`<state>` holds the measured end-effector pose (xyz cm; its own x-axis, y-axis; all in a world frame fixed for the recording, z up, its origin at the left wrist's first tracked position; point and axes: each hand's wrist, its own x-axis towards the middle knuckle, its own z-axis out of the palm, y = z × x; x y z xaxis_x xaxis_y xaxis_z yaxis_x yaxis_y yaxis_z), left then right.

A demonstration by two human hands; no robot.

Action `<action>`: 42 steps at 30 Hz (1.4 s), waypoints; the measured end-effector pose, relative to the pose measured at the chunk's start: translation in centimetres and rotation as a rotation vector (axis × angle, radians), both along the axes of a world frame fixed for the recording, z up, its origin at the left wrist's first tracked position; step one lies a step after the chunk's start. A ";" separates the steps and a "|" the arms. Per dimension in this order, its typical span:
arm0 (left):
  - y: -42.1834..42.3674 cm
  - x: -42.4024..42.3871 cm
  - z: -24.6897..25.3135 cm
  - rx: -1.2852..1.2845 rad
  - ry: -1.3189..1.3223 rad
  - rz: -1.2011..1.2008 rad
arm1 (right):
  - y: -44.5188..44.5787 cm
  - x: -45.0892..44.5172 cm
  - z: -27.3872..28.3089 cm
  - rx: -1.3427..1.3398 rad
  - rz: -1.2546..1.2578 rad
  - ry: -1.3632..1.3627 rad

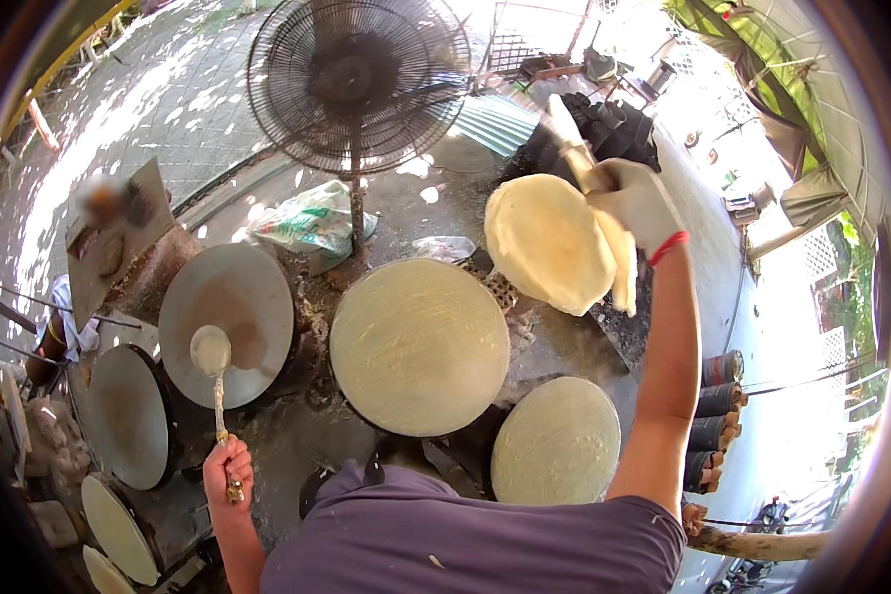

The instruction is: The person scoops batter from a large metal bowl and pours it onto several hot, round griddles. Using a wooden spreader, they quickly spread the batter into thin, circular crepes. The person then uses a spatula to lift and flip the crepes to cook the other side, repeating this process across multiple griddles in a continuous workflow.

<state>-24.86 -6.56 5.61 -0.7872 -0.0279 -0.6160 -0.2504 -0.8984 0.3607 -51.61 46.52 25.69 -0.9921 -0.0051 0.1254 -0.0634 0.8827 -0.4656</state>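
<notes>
My left hand (229, 474) grips the handle of a ladle (211, 350), whose batter-coated bowl is over a bare round griddle (256, 297). At the upper right, my right hand (631, 200), in a pale glove with a red band at the wrist, is closed around a long flat tool (575, 152), slightly blurred. Just below and left of the glove is a pale round flatbread (549, 241), with a folded piece beside it. Batter covers the round griddle at the centre (419, 345) and another at the lower right (557, 442).
A standing fan (356, 78) rises beyond the griddles, with a plastic bag (308, 223) near its pole. Another bare griddle (128, 417) and a batter-covered one (119, 529) lie at left. Dark cylindrical blocks (716, 401) line the right side. Black pieces (609, 130) are piled behind the flatbread.
</notes>
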 end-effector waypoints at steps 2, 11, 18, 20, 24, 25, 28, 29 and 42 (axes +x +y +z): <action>2.2 -0.7 0.9 -0.038 -0.002 -0.030 | 1.6 -0.2 -4.1 0.229 -0.037 0.033; 6.8 -1.0 2.2 -0.138 -0.019 -0.035 | 7.4 -1.7 -30.3 0.381 -0.291 0.028; 7.4 0.6 1.7 -0.168 -0.072 0.027 | 6.3 -1.8 -31.0 0.299 -0.266 0.064; 7.2 1.8 1.0 -0.145 -0.061 0.026 | 5.4 -2.8 -30.7 0.260 -0.206 0.085; 6.1 3.2 0.4 -0.092 0.027 0.057 | 0.6 -2.8 -25.9 0.220 -0.078 -0.187; 5.9 4.3 0.5 -0.110 0.049 0.079 | -0.5 -2.5 -25.9 0.145 -0.072 -0.151; 4.6 7.5 1.3 0.037 0.095 0.205 | -4.4 -2.2 -26.3 0.095 0.028 -0.138; 4.4 8.8 1.5 0.039 0.111 0.271 | -7.3 -1.5 -25.9 0.079 0.035 -0.151; 5.3 45.3 -0.9 -0.157 -0.027 1.206 | -52.9 32.7 -29.5 -0.475 1.204 -1.092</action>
<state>20.48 -1.31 4.71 -0.1918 -0.8088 -0.5559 0.7066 -0.5069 0.4937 -18.87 -6.43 -3.86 -0.0720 -0.9327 -0.3533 -0.0396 0.3566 -0.9334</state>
